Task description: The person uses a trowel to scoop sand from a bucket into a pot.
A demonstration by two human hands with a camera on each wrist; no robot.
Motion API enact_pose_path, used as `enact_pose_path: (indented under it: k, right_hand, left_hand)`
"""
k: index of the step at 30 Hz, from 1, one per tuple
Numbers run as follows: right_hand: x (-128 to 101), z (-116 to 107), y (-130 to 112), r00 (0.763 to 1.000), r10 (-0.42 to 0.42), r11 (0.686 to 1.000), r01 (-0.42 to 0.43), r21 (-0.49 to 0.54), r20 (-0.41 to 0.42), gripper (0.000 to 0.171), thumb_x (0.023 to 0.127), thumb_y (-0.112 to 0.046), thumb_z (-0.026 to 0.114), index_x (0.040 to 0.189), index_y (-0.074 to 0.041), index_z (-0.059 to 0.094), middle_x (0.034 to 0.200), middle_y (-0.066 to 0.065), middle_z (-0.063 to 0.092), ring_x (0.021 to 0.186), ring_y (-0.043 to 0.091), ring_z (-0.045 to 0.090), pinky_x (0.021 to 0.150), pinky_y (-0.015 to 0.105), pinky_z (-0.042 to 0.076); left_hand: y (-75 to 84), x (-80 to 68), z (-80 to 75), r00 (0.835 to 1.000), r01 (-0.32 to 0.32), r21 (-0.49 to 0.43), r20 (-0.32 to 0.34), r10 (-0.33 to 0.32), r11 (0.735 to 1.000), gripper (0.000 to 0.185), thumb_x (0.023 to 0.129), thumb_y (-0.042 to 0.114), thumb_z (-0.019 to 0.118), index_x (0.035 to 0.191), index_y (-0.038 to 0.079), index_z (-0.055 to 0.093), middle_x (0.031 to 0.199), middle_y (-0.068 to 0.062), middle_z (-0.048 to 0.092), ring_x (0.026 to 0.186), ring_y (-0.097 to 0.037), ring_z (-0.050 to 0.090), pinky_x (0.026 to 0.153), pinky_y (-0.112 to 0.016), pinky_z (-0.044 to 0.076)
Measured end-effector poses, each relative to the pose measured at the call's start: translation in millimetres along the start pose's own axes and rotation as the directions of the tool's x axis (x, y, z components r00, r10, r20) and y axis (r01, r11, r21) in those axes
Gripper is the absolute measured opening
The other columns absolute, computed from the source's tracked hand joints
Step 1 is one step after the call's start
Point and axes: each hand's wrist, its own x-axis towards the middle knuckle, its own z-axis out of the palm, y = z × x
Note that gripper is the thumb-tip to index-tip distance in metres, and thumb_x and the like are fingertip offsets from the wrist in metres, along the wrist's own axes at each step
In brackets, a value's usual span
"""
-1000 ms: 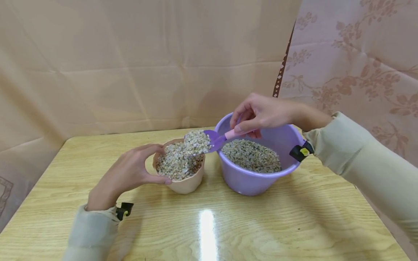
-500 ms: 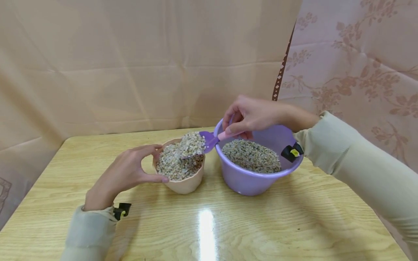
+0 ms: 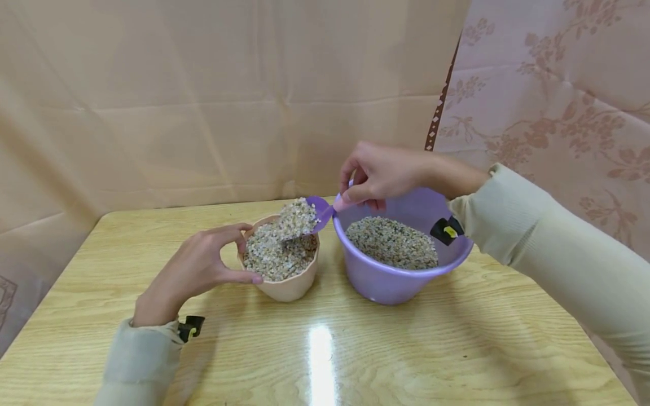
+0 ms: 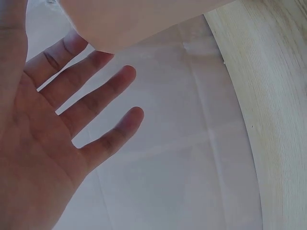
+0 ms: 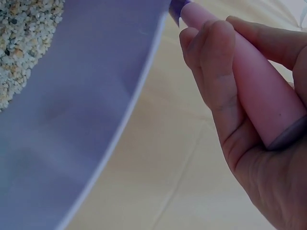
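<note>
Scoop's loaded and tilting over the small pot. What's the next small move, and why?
Probably tip the scoop a little further so its gravel slides into the peach pot. The right hand pinches the pink handle, the blade sits above the pot's far rim, heaped, and the left hand steadies the pot beside the purple bucket.

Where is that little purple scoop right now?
In the head view the scoop is tilted over the beige pot, left of the purple bucket, held by the right hand.

wooden table | beige cloth backdrop | floral curtain
</note>
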Motion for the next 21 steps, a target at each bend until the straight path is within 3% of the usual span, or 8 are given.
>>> enact_pose_path:
  k: [5,21]
  right_hand:
    - [2,-2,-5,1.000,-0.024,0.999,0.023,-0.044,-0.018,0.011,0.093,-0.013,0.071,0.089,-0.002,0.072,0.059,0.008,0.064,0.046,0.023,0.060,0.045,0.033,0.052]
    - [0,-9,-18,1.000,0.026,0.984,-0.024,-0.179,0.006,0.015,0.093,-0.018,0.072,0.092,-0.003,0.072,0.058,0.012,0.064,0.047,0.025,0.060,0.045,0.029,0.050]
  left_hand:
    - [0.7,1.2,0.4,1.000,-0.012,0.012,-0.009,0.012,1.000,0.052,0.064,0.069,0.080,0.080,0.026,0.056,0.130,-0.002,0.066,0.053,-0.008,0.028,0.048,-0.027,0.032]
    - [3.2,3.7,-0.2,1.000,-0.008,0.014,-0.006,0.008,1.000,0.054,0.061,0.068,0.082,0.079,0.024,0.056,0.130,-0.003,0.066,0.051,-0.006,0.025,0.047,-0.026,0.031]
